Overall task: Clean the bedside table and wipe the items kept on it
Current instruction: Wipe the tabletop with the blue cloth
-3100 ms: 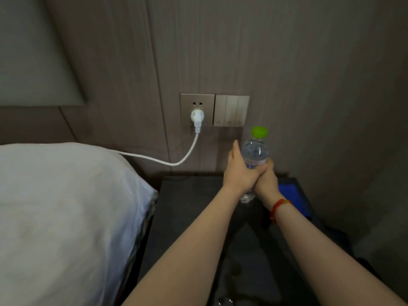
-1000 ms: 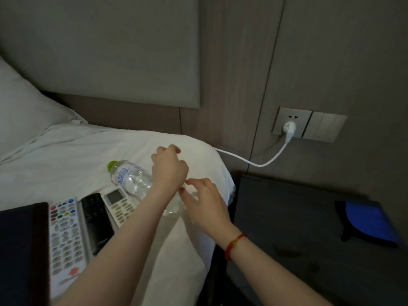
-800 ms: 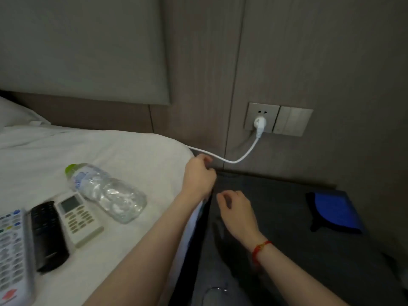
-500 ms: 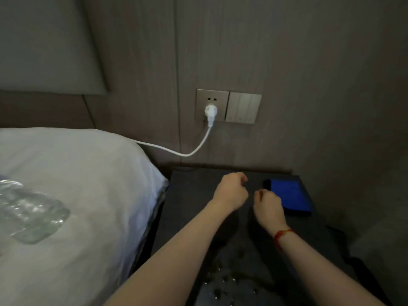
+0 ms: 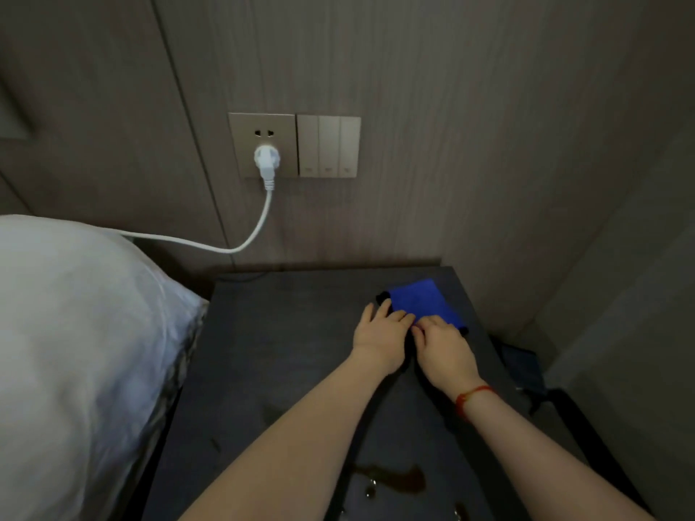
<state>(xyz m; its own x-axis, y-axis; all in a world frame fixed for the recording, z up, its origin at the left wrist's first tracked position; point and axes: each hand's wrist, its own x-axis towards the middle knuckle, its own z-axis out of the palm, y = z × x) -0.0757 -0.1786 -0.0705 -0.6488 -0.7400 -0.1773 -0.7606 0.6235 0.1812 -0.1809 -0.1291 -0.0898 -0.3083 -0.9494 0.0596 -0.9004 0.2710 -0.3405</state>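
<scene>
Head view: two hands, left grip [image 5: 380, 334] flat, right grip [image 5: 443, 345] pinching, on one blue cloth [image 5: 425, 300], one bedside table [image 5: 286, 351].

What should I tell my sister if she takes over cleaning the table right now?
Left hand: its fingers rest on the near edge of the blue cloth.
Right hand: also at that cloth edge; I cannot tell if it grips yet.
The cloth lies at the far right of the bedside table.
Done: no items stand on the tabletop in view.
Left: lift the cloth, wipe the top including the wet spill near the front, then wipe the items and put them back.
</scene>
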